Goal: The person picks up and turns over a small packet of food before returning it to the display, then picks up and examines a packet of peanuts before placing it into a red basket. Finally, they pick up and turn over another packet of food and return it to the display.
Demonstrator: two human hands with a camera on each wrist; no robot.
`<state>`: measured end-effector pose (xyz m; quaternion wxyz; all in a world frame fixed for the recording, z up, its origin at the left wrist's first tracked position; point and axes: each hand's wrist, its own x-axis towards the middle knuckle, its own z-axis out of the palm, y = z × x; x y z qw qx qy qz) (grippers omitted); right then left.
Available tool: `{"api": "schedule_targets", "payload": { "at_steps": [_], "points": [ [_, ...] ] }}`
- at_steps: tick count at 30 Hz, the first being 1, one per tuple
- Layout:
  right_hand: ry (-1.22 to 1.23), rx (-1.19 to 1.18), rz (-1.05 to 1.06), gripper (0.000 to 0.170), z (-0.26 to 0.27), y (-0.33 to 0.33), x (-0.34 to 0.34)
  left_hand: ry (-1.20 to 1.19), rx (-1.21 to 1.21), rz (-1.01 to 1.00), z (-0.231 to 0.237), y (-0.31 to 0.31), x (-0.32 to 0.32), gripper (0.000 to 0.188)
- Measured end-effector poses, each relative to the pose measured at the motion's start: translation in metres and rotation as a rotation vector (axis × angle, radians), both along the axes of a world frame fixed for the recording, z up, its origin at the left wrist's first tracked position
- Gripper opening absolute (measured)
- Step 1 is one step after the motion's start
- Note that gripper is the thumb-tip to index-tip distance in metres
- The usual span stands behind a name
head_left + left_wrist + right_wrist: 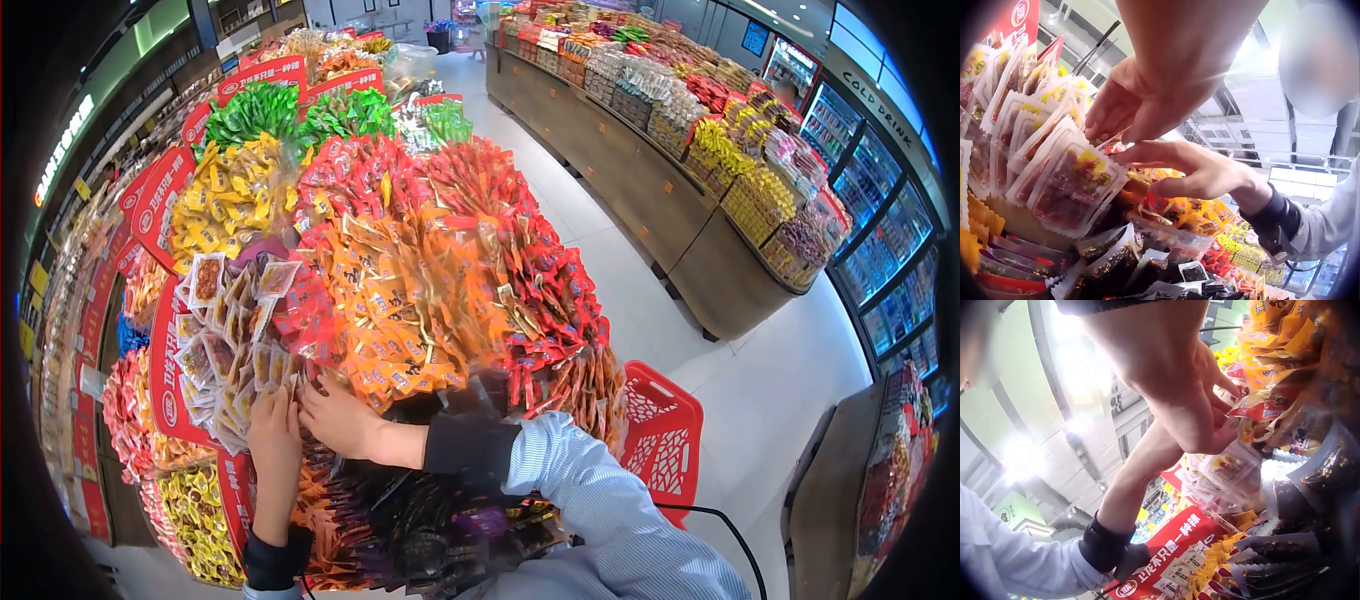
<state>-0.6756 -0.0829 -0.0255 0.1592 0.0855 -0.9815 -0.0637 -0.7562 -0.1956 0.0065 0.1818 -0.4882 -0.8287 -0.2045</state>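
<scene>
White-edged clear snack packets (1075, 184) stand in overlapping rows in a clear-walled bin, with brownish-red food showing through. My left hand (274, 440) reaches over the near edge of this row, its fingers pointing down at the packets (235, 375). Whether it pinches one I cannot tell. From the right comes my right hand (340, 418), close beside the left. In the left wrist view the right hand (1191, 165) has its fingers stretched toward the front packet, thumb apart. The right wrist view shows its fingertips among red and orange packets (1263, 409) beside the white-edged ones.
Orange packets (375, 310) and red packets (555, 290) heap up beyond my hands. Dark packets (430, 530) lie nearer my body. A red sign (172, 385) edges the left side. A red basket (662, 430) stands at right, before an aisle and another display counter (640, 170).
</scene>
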Motion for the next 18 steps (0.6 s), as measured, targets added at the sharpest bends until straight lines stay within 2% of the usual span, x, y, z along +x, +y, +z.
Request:
{"api": "schedule_targets", "payload": {
  "at_steps": [2, 8, 14, 18],
  "points": [
    [0.041, -0.007, -0.002, 0.046, -0.001, 0.000, 0.000, -0.011, -0.035, 0.056, 0.003, -0.004, 0.005, 0.022],
    [0.031, -0.008, -0.023, 0.049, -0.002, -0.005, -0.002, -0.106, -0.114, 0.016, 0.006, -0.007, -0.006, 0.014],
    [0.075, 0.009, -0.025, 0.050, -0.003, -0.003, 0.000, 0.067, -0.072, 0.091, 0.003, 0.009, -0.005, 0.008],
    [0.086, 0.033, -0.027, 0.045, -0.002, -0.003, 0.002, -0.054, -0.170, 0.073, 0.000, 0.008, -0.022, 0.009]
  ]
}}
